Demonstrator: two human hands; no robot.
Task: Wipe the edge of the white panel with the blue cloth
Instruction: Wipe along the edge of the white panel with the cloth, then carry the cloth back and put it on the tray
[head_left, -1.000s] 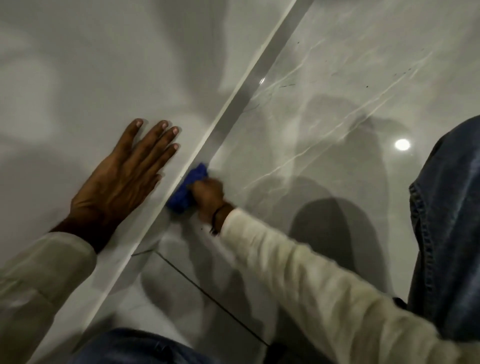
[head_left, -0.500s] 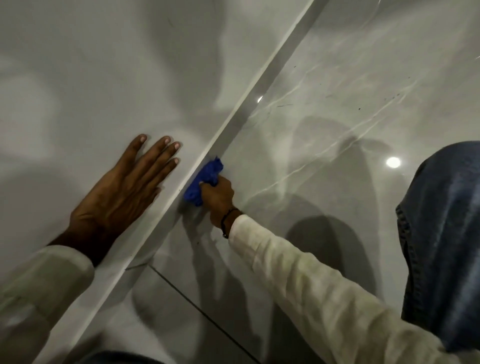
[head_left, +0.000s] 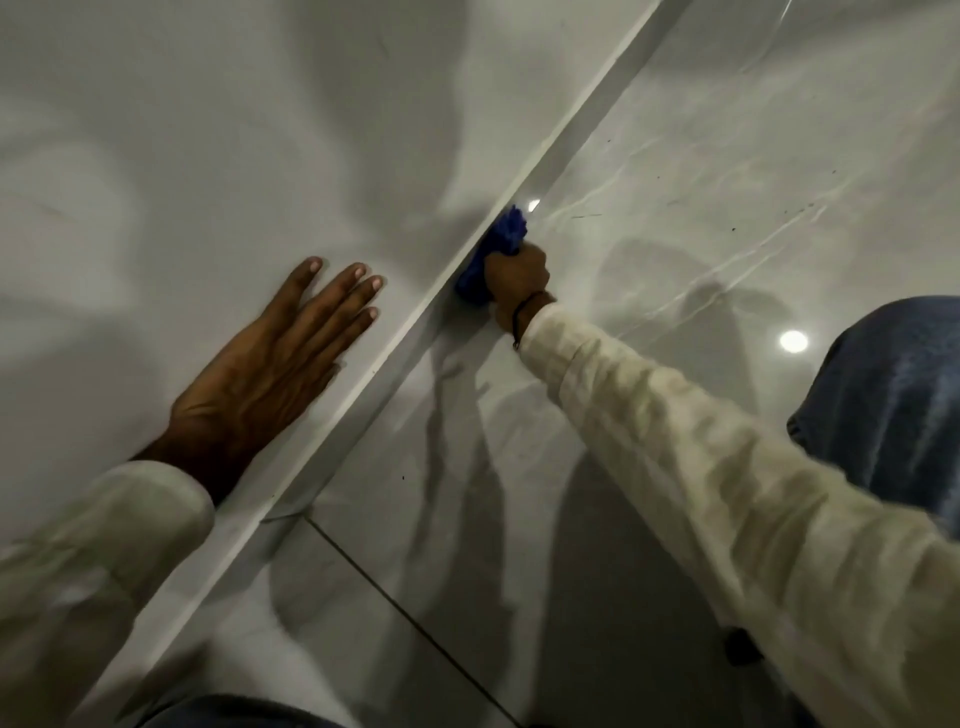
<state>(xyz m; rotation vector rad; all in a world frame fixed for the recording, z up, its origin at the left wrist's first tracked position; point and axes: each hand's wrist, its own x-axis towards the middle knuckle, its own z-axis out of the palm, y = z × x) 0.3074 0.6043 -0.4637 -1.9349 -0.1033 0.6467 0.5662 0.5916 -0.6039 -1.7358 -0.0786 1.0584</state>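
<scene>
A large white panel (head_left: 218, 156) fills the left half of the view, and its edge (head_left: 415, 338) runs diagonally from lower left to upper right. My left hand (head_left: 275, 353) lies flat on the panel face with fingers spread, close to the edge. My right hand (head_left: 517, 278) is closed on a bunched blue cloth (head_left: 496, 249), which is pressed against the panel's edge just beyond the left fingertips. Part of the cloth is hidden inside the fist.
A glossy grey marble tile floor (head_left: 701, 208) lies to the right of the panel, with a dark grout line (head_left: 415, 623) and a ceiling-light reflection (head_left: 793, 340). My denim-clad knee (head_left: 893, 405) is at the right; more denim shows at the bottom edge.
My right hand has slid the blue cloth along the panel edge, away from me toward the upper right. The left hand stays flat on the panel.
</scene>
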